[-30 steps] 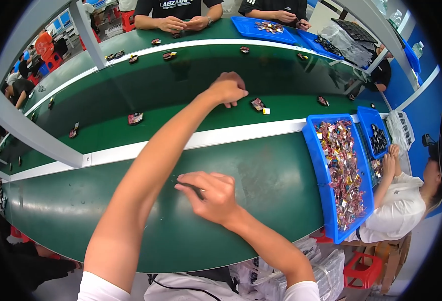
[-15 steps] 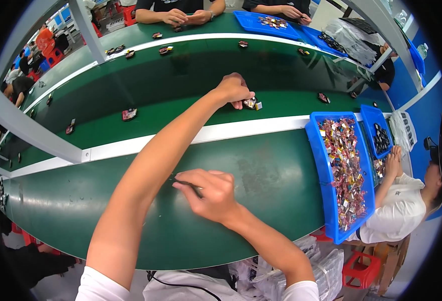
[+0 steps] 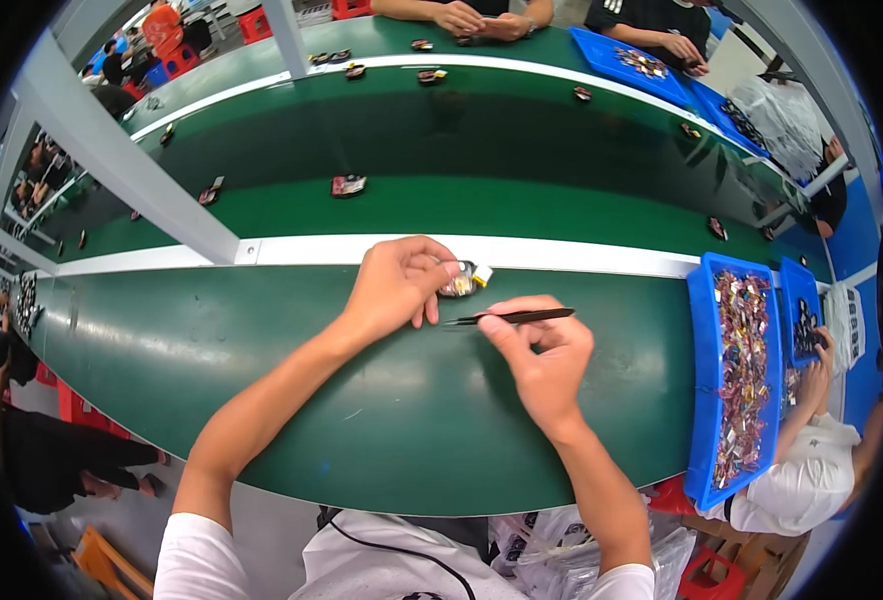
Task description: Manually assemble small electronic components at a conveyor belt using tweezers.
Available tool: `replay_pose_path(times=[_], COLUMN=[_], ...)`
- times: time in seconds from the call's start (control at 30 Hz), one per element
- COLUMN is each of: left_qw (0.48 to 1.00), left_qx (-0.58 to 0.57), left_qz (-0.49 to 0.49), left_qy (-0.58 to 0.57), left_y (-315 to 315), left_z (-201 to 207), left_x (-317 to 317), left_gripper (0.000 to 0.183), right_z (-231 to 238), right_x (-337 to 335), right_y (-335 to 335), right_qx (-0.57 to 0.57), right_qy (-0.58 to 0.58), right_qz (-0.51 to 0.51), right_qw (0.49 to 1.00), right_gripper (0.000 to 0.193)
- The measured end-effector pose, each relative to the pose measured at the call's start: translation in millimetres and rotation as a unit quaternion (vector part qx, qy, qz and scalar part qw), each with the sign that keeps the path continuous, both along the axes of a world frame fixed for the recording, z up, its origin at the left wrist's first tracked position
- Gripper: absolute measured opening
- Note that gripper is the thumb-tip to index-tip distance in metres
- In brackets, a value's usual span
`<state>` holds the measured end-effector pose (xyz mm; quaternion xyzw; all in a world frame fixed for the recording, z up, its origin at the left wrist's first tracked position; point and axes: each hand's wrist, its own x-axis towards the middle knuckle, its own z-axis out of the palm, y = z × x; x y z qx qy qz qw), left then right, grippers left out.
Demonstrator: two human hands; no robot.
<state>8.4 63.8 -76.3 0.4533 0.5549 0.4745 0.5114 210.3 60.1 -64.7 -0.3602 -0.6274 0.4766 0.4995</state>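
Pinching a gadget [image 3: 458, 284] in the left hand [image 3: 397, 285], seemingly for steadiness; gripping tweezers [image 3: 536, 315] in the right hand [image 3: 549, 368] alongside.

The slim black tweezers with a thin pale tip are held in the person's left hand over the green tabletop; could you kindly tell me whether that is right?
Not quite: the head view shows the slim black tweezers in the person's right hand, not the left hand. They are indeed over the green tabletop.
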Motion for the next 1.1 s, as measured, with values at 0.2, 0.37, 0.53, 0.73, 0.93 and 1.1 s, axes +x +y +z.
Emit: replay_pose_path(times=[0.2, 0.37, 0.53, 0.73, 0.93, 1.1], left_qw=[0.999, 0.998, 0.997, 0.997, 0.993, 0.990], left_qx=[0.033, 0.055, 0.070, 0.080, 0.115, 0.141], left_qz=[0.025, 0.018, 0.011, 0.003, -0.006, -0.015], left_qy=[-0.018, 0.000, 0.007, 0.005, 0.004, 0.005], left_y=[-28, -29, -29, -31, -31, -32], left_z=[-12, -19, -21, -16, -18, -21], left_x=[1, 3, 5, 5, 6, 5], left_gripper=[0.018, 0.018, 0.017, 0.016, 0.016, 0.016], right_z=[-11, -13, -14, -20, -14, 1], right_x=[0, 1, 0, 1, 5, 3], right_y=[4, 5, 3, 5, 6, 7], right_qx=[0.030, 0.075, 0.081, 0.091, -0.008, -0.169], right_qy=[-0.030, -0.092, -0.112, -0.136, -0.088, -0.018], right_qz=[-0.020, -0.039, -0.039, -0.031, -0.005, 0.021], right_qw=[0.999, 0.992, 0.990, 0.986, 0.996, 0.985], right_gripper=[0.009, 0.008, 0.008, 0.011, 0.012, 0.009])
